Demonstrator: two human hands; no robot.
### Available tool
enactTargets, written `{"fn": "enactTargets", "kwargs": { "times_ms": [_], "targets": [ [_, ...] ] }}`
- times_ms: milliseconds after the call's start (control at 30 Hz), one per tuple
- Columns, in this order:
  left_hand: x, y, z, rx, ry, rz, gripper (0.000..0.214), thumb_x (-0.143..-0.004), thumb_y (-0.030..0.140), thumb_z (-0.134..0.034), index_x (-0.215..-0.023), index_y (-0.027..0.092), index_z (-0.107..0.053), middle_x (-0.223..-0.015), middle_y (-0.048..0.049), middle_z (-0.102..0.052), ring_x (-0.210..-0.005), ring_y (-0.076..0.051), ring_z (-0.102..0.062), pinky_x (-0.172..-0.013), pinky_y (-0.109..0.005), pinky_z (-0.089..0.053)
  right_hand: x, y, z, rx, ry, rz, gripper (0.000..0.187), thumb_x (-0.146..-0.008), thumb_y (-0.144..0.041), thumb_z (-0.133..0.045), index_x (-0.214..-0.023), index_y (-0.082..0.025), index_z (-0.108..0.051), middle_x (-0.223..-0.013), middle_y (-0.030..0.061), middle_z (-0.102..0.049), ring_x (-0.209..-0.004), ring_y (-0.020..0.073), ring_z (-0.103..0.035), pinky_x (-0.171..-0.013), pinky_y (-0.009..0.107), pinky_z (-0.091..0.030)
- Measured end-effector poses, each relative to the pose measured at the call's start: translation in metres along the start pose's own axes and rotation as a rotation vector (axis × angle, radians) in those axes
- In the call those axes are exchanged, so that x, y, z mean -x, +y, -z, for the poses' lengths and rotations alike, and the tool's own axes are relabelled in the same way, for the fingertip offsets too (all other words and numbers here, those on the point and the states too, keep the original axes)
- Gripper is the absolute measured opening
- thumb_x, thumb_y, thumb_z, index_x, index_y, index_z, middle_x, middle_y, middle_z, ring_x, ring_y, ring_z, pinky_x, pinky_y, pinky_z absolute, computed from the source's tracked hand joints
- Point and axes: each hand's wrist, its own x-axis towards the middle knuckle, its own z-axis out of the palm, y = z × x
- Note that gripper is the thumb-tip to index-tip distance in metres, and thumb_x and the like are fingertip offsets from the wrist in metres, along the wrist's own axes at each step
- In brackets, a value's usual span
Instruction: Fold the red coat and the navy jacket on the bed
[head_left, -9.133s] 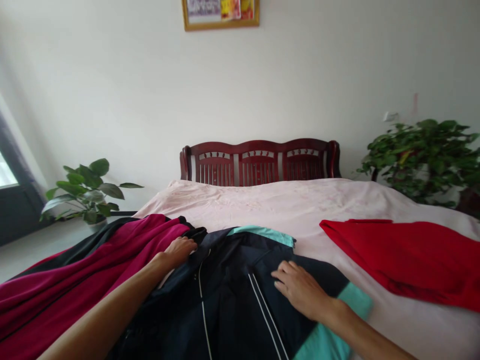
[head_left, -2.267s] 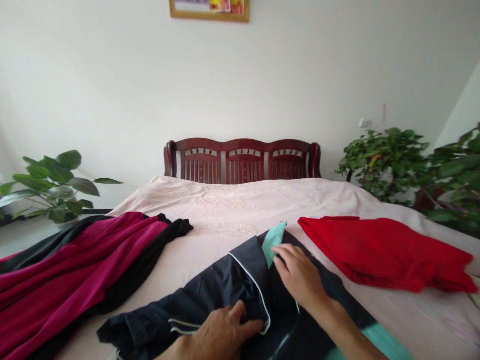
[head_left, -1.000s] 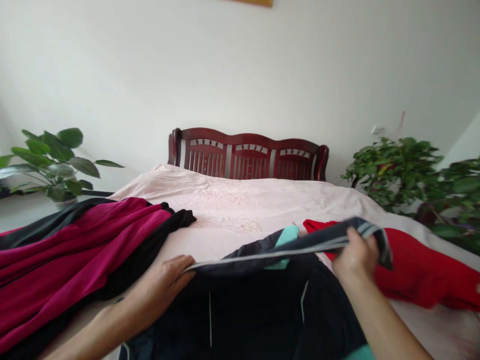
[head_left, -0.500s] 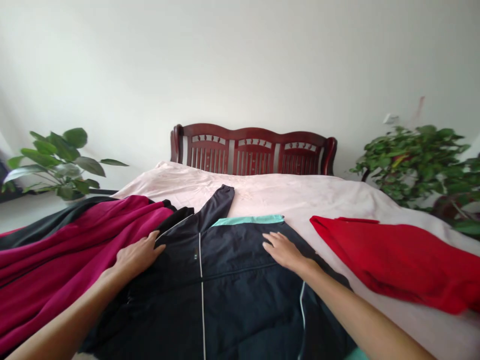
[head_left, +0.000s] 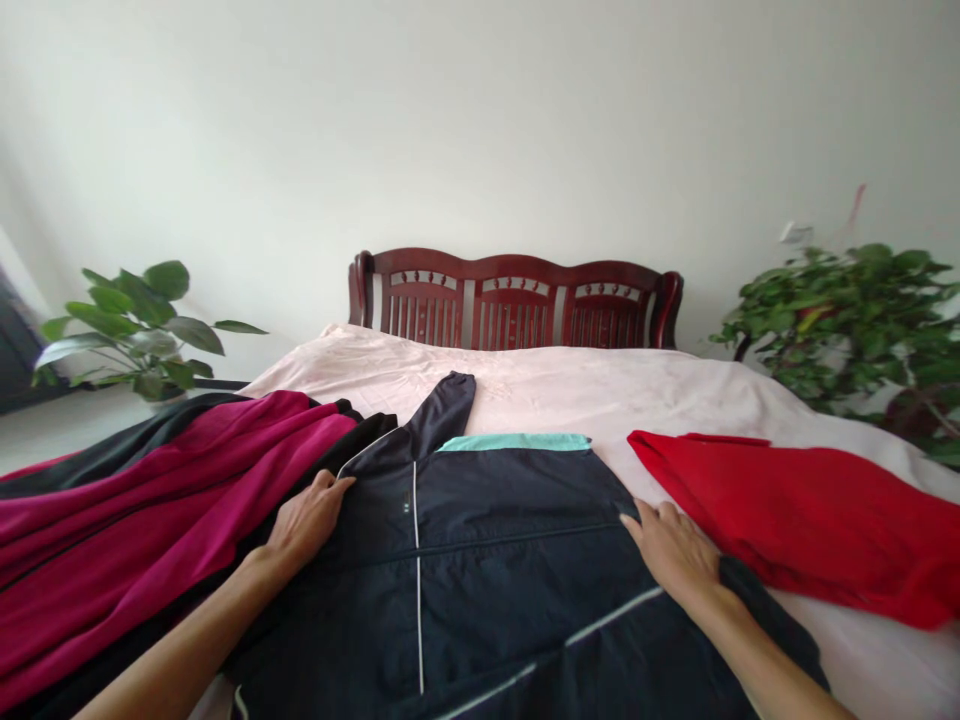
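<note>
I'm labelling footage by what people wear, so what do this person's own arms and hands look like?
The left hand and right hand are bare, with no gloves and no visible rings. The left forearm and right forearm are bare too, with no sleeve, watch or bracelet in view.

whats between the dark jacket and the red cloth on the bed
A strip of pale pink bedspread lies between the dark navy track jacket and the red cloth, as the head view shows.
</note>
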Motion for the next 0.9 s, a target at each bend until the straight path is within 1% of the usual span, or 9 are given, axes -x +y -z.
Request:
{"fn": "enactTargets", "kwargs": {
  "times_ms": [100, 200, 333, 433, 533, 633, 767, 833, 900],
  "targets": [
    [-0.004, 0.003, 0.009, -0.036, -0.024, 0.023, 0.051, -0.098, 0.024, -0.021, -0.138, 0.028, -0.053, -0.118, -0.0111, -0.057, -0.096, -0.027, -0.064, -0.073, -0.036, -0.049, 0.004, 0.009, -0.001, -0.008, -0.012, -0.025, 0.047, -0.099, -0.042, -0.033, -0.121, -0.014, -0.064, -0.104, 0.02, -0.063, -0.091, 0.0318, -0.063, -0.072, 0.039, -0.046],
    [-0.002, 0.016, 0.021, -0.086, -0.009, 0.053, 0.043, -0.095, 0.023, -0.033, -0.127, 0.024, -0.063, -0.121, -0.0144, -0.059, -0.107, -0.031, -0.06, -0.088, -0.044, -0.046, 0.003, 0.004, 0.01, -0.032, -0.029, -0.022, 0.042, -0.097, -0.033, -0.036, -0.118, -0.012, -0.065, -0.109, 0.0224, -0.064, -0.1, 0.0349, -0.061, -0.08, 0.045, -0.045],
    [0.019, 0.053, 0.019, -0.063, 0.028, -0.055, 0.04, -0.094, 0.036, -0.047, -0.129, 0.026, -0.061, -0.145, -0.0121, -0.049, -0.136, -0.032, -0.041, -0.11, -0.046, -0.033, 0.015, -0.044, 0.043, -0.186, -0.051, 0.114, 0.05, -0.095, -0.034, -0.04, -0.139, -0.013, -0.052, -0.143, 0.0215, -0.05, -0.133, 0.0366, -0.042, -0.105, 0.053, -0.033],
    [0.042, 0.077, 0.001, 0.007, -0.006, -0.223, 0.053, -0.095, 0.052, -0.042, -0.142, 0.029, -0.05, -0.153, -0.0096, -0.044, -0.144, -0.032, -0.033, -0.116, -0.048, -0.025, 0.038, -0.092, 0.066, -0.377, -0.209, 0.361, 0.06, -0.096, -0.048, -0.036, -0.151, -0.022, -0.037, -0.158, 0.0126, -0.032, -0.146, 0.0331, -0.025, -0.113, 0.057, -0.023],
    [0.06, 0.073, -0.016, 0.011, -0.027, -0.259, 0.06, -0.096, 0.058, -0.036, -0.15, 0.03, -0.038, -0.157, -0.0101, -0.037, -0.147, -0.032, -0.028, -0.118, -0.052, -0.02, 0.054, -0.11, 0.069, -0.438, -0.327, 0.492, 0.064, -0.096, -0.057, -0.031, -0.153, -0.028, -0.03, -0.162, 0.0077, -0.025, -0.148, 0.0306, -0.02, -0.115, 0.059, -0.019],
    [0.069, 0.042, -0.02, -0.054, 0.003, -0.219, 0.06, -0.096, 0.056, -0.037, -0.15, 0.03, -0.038, -0.158, -0.0094, -0.035, -0.148, -0.031, -0.025, -0.119, -0.052, -0.013, 0.054, -0.081, 0.05, -0.373, -0.312, 0.394, 0.066, -0.097, -0.057, -0.028, -0.154, -0.024, -0.027, -0.163, 0.0081, -0.022, -0.149, 0.0289, -0.017, -0.117, 0.055, -0.017],
    [0.07, 0.003, -0.009, -0.124, 0.018, -0.16, 0.055, -0.097, 0.047, -0.04, -0.149, 0.029, -0.04, -0.159, -0.0076, -0.035, -0.149, -0.029, -0.022, -0.119, -0.051, -0.012, 0.046, -0.011, 0.025, -0.265, -0.294, 0.184, 0.063, -0.098, -0.048, -0.031, -0.153, -0.018, -0.031, -0.16, 0.011, -0.028, -0.147, 0.0281, -0.024, -0.117, 0.049, -0.021],
    [0.071, 0.0, 0.0, -0.124, -0.004, -0.123, 0.054, -0.097, 0.043, -0.041, -0.148, 0.026, -0.041, -0.159, -0.0075, -0.034, -0.149, -0.031, -0.021, -0.118, -0.053, -0.015, 0.048, 0.018, 0.024, -0.272, -0.268, 0.163, 0.058, -0.097, -0.044, -0.033, -0.147, -0.016, -0.043, -0.156, 0.0123, -0.037, -0.145, 0.0275, -0.032, -0.117, 0.046, -0.023],
    [0.076, 0.009, 0.011, -0.085, -0.026, -0.08, 0.051, -0.097, 0.042, -0.042, -0.144, 0.023, -0.049, -0.156, -0.0088, -0.039, -0.148, -0.034, -0.023, -0.117, -0.055, -0.019, 0.055, 0.04, 0.031, -0.356, -0.26, 0.214, 0.055, -0.096, -0.046, -0.034, -0.14, -0.02, -0.054, -0.15, 0.0111, -0.047, -0.141, 0.0273, -0.038, -0.116, 0.045, -0.025]
  ]
}}
